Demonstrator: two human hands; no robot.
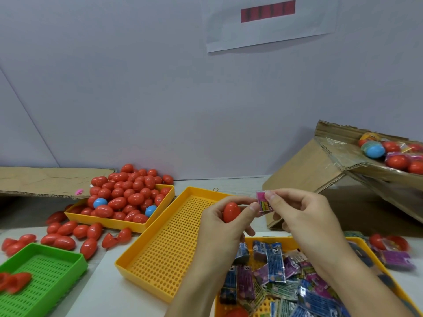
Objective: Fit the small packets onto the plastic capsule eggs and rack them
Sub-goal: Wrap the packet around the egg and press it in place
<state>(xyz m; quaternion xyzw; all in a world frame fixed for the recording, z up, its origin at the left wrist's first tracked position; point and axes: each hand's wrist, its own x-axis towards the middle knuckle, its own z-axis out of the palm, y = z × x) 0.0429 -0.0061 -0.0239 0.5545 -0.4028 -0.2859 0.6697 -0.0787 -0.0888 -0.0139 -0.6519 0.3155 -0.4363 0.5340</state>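
Nearest, a yellow perforated plastic tray (364, 242) of small foil packets (275, 263) is cut off by the bottom edge. Above it, the left hand (225, 223) grips a red plastic capsule egg (231, 212), long axis roughly upright, while the right hand (295, 211) pinches a pink packet (263, 201) just beside it. An empty yellow perforated rack (164, 243) lies left; behind, a yellow bin (119, 223) overflows with red eggs (128, 193). A green tray (45, 271) holds blurred red pieces.
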